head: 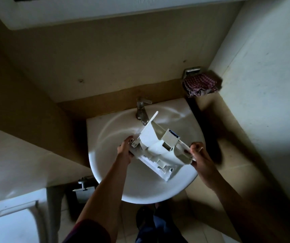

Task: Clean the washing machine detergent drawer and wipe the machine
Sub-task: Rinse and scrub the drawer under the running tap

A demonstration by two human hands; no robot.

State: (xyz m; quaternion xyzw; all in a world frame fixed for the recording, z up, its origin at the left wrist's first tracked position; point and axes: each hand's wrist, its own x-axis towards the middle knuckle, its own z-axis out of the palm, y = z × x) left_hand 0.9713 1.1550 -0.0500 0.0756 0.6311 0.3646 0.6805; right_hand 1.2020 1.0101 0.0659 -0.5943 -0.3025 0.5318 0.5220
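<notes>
Head view: detergent drawer is held tilted over the sink basin. Left hand is curled round one end, right hand pinches the other. Tap spout sits just beyond the span between the grips; can't tell if water's running. Suggest holding by the ends only and angling it so the compartments drain away from the fingers. Checked cloth hangs up past the right grip, handy for wiping.

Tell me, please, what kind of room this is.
Probably a small bathroom: a white sink with a metal tap, and what looks like a toilet at the lower left. The left hand and the right hand hold the detergent drawer over it.
</notes>
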